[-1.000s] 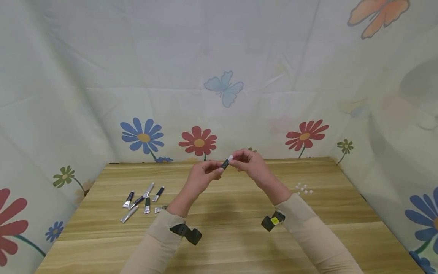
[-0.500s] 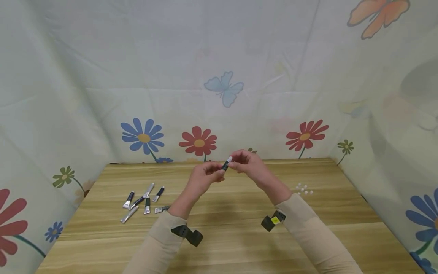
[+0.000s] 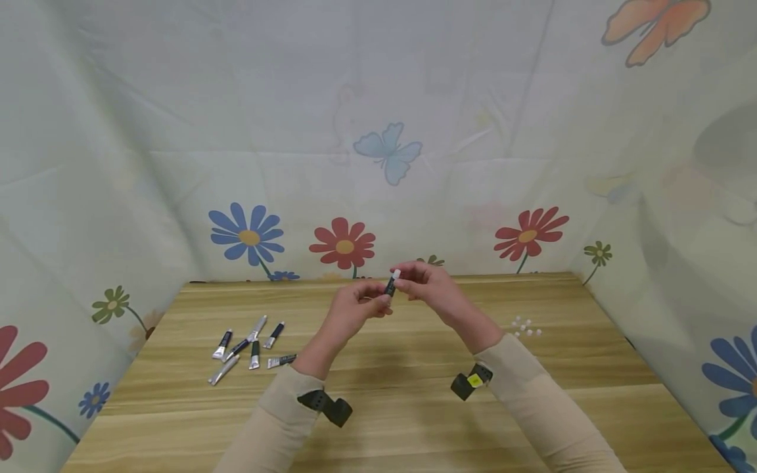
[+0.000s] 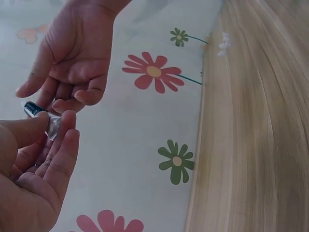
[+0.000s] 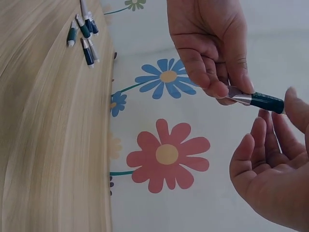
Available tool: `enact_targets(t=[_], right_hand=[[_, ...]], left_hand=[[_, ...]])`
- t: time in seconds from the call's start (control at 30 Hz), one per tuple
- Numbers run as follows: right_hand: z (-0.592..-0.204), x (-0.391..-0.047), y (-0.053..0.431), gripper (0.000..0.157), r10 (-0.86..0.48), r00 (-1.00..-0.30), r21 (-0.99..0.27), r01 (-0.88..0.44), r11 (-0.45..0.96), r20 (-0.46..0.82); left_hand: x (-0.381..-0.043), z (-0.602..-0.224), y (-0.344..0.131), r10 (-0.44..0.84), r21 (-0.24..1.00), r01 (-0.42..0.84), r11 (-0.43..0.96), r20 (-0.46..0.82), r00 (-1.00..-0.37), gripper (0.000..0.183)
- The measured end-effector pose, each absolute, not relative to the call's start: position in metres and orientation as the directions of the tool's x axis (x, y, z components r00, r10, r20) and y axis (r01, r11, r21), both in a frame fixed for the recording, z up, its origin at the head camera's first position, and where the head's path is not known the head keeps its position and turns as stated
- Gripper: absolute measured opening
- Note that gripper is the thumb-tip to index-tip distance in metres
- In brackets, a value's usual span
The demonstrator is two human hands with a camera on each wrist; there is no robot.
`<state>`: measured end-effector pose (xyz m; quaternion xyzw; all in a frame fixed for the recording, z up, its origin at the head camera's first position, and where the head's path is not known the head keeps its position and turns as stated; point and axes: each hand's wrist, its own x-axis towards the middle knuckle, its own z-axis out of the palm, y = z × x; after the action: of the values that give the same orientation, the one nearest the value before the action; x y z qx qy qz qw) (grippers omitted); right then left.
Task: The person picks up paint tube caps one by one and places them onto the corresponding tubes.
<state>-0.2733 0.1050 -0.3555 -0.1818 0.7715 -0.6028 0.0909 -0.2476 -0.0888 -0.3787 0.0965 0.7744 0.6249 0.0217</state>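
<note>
Over the far part of the table, my left hand [image 3: 353, 306] pinches the silver crimped end of a small paint tube [image 5: 266, 102] between thumb and fingers. The tube has a dark green label and tilts upward in the head view, its white cap [image 3: 397, 274] uppermost. At that cap, my right hand [image 3: 434, 286] has its thumb and index finger on either side, pinching it. The remaining fingers of the right hand are loosely bent below the tube in the right wrist view, where its thumb hides most of the cap.
Several more paint tubes [image 3: 254, 355] lie in a loose group on the left of the wooden table [image 3: 414, 420]. Several small white caps [image 3: 523, 327] are scattered at the right. A flower-printed cloth [image 3: 284, 171] hangs behind the table's back edge.
The paint tube has swung a little more upright between my hands. My left hand has shifted slightly right, and the right fingers have moved slightly around the cap.
</note>
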Motion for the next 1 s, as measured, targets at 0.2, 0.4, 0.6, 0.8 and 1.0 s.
enact_targets(t=[0.2, 0.4, 0.6, 0.8, 1.0], right_hand=[[-0.3583, -0.275, 0.1041, 0.033, -0.391, -0.918, -0.973, -0.146, 0.177, 0.066], [-0.3582, -0.2724, 0.1042, 0.032, -0.394, -0.917, -0.973, -0.142, 0.184, 0.059], [-0.3571, -0.2733, 0.1053, 0.038, -0.421, -0.906, -0.974, -0.136, 0.18, 0.049], [-0.358, -0.2719, 0.1057, 0.031, -0.417, -0.908, -0.973, -0.136, 0.185, 0.047], [-0.3586, -0.2724, 0.1075, 0.038, -0.429, -0.903, -0.974, -0.13, 0.184, 0.04]], left_hand=[[-0.246, -0.376, -0.0878, 0.171, 0.969, 0.114, 0.22, 0.077, -0.982, 0.023], [-0.244, -0.3738, -0.0864, 0.172, 0.955, 0.117, 0.271, 0.071, -0.983, 0.023], [-0.2446, -0.374, -0.0851, 0.164, 0.948, 0.117, 0.296, 0.07, -0.984, 0.023], [-0.246, -0.3766, -0.0836, 0.175, 0.944, 0.119, 0.308, 0.066, -0.982, 0.022], [-0.2468, -0.3771, -0.0823, 0.18, 0.94, 0.116, 0.322, 0.059, -0.982, 0.023]])
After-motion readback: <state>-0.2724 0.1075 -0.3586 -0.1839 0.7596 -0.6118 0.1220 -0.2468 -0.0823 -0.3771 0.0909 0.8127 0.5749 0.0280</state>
